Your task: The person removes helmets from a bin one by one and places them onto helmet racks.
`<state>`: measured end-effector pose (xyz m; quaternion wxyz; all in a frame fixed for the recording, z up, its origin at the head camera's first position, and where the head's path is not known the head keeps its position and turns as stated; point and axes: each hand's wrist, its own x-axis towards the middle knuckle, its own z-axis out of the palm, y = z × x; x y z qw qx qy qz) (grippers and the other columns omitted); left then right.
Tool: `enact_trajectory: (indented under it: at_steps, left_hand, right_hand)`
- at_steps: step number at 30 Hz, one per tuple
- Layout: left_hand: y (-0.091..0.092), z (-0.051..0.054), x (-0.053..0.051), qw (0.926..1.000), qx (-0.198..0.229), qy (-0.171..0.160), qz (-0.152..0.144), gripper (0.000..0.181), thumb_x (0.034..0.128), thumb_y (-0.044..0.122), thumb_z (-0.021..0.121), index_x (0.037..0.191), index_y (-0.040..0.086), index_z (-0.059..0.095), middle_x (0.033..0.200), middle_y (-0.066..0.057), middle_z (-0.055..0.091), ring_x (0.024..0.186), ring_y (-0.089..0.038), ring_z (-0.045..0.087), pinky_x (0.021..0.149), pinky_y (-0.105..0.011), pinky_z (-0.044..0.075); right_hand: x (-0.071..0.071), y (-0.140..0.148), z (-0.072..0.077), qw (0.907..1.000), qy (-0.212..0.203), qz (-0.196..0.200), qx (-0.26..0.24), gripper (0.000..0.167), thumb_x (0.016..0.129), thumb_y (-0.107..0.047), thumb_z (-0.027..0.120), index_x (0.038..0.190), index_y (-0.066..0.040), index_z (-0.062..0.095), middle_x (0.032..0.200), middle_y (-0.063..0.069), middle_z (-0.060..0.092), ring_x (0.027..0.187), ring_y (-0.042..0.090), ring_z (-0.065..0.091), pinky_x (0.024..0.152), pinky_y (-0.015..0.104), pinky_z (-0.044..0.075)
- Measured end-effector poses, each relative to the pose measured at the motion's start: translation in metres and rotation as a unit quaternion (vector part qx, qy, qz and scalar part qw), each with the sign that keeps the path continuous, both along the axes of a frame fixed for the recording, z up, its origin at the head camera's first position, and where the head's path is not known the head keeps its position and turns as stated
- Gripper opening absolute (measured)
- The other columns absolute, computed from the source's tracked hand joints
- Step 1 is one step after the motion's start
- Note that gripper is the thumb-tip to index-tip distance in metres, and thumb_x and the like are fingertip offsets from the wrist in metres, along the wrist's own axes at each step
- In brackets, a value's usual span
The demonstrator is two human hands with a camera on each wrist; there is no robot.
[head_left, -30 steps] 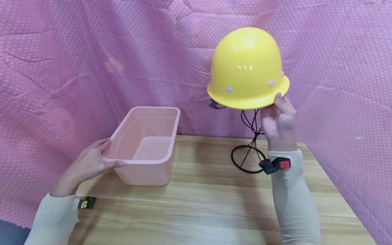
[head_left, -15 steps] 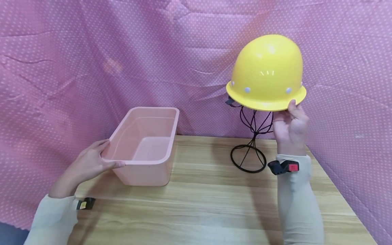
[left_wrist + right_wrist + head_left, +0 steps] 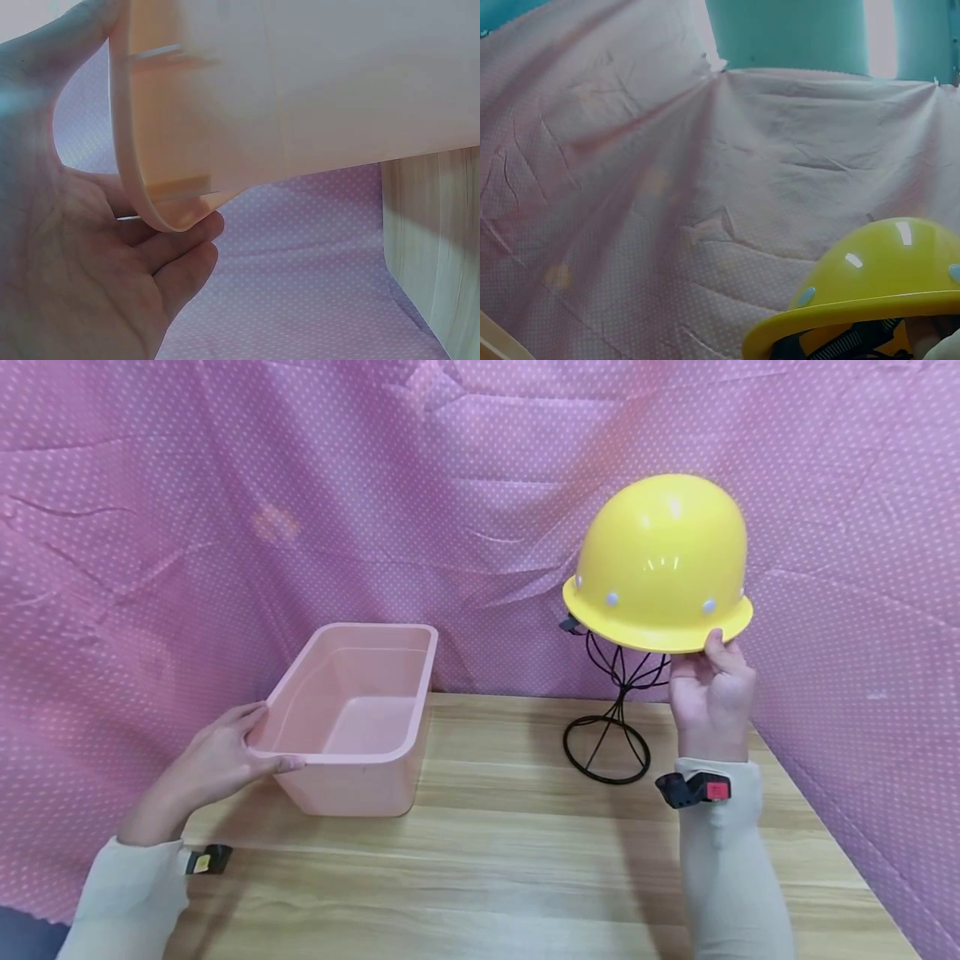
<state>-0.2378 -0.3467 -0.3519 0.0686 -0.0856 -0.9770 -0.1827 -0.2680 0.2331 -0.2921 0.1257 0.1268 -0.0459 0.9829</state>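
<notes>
My right hand (image 3: 712, 702) holds a yellow hard hat (image 3: 663, 560) by its brim, thumb on the outer edge and the other fingers beneath. The hat covers the top of a black wire stand (image 3: 621, 693) whose ring base rests on the table. In the right wrist view, a dark strap (image 3: 859, 341) shows under the hard hat (image 3: 885, 266). At the left, my left hand (image 3: 217, 760) grips the near left corner of a pink plastic bin (image 3: 416, 743). The left wrist view shows fingers (image 3: 187, 277) curled under the bin's rim (image 3: 124, 142).
The wooden table (image 3: 495, 860) carries the bin and the stand. A pink dotted cloth (image 3: 480, 527) hangs behind and along both sides. The table's right edge (image 3: 840, 860) runs along the cloth.
My right hand and the hard hat have moved right, then down, onto or over the wire stand's top. The left hand and the bin have stayed nearly still.
</notes>
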Motion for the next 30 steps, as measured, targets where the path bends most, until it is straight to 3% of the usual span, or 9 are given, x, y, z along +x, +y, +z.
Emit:
enact_trajectory:
  at_steps: [12, 18, 24, 30]
  left_hand:
    - [0.000, 0.000, 0.000, 0.9999, 0.002, -0.014, -0.001, 0.118, 0.0804, 0.067, 0.073, 0.152, -0.016, 0.028, 0.157, -0.037, 0.029, 0.142, -0.061, 0.030, 0.112, -0.075, 0.028]
    - [0.002, 0.000, -0.001, 1.0000, -0.003, -0.005, -0.001, 0.115, 0.0808, 0.066, 0.073, 0.151, -0.014, 0.031, 0.157, -0.037, 0.031, 0.141, -0.060, 0.031, 0.112, -0.075, 0.028]
    - [0.002, 0.001, -0.003, 1.0000, -0.003, -0.004, -0.001, 0.115, 0.0805, 0.064, 0.074, 0.151, -0.015, 0.030, 0.157, -0.037, 0.031, 0.141, -0.060, 0.032, 0.111, -0.075, 0.029]
    - [0.001, 0.001, -0.004, 0.9999, -0.002, -0.012, -0.002, 0.116, 0.0811, 0.066, 0.073, 0.152, -0.015, 0.029, 0.157, -0.037, 0.030, 0.141, -0.061, 0.030, 0.111, -0.076, 0.028]
  right_hand:
    - [0.011, -0.006, -0.018, 0.9991, -0.043, -0.003, 0.006, 0.053, 0.099, 0.005, 0.049, 0.149, -0.009, 0.046, 0.147, 0.010, 0.057, 0.142, 0.023, 0.050, 0.123, 0.037, 0.038]
    - [0.016, -0.005, -0.027, 0.9972, -0.074, -0.003, -0.007, 0.051, 0.099, 0.004, 0.049, 0.148, -0.011, 0.047, 0.144, 0.009, 0.058, 0.141, 0.021, 0.051, 0.122, 0.035, 0.039]
    - [0.019, -0.005, -0.037, 0.9945, -0.103, 0.006, -0.019, 0.051, 0.099, 0.005, 0.049, 0.148, -0.011, 0.049, 0.139, 0.009, 0.060, 0.132, 0.020, 0.055, 0.121, 0.032, 0.040]
    - [0.020, -0.003, -0.046, 0.9922, -0.124, 0.011, 0.002, 0.052, 0.099, 0.008, 0.046, 0.147, -0.013, 0.049, 0.135, 0.007, 0.060, 0.129, 0.017, 0.054, 0.120, 0.029, 0.041]
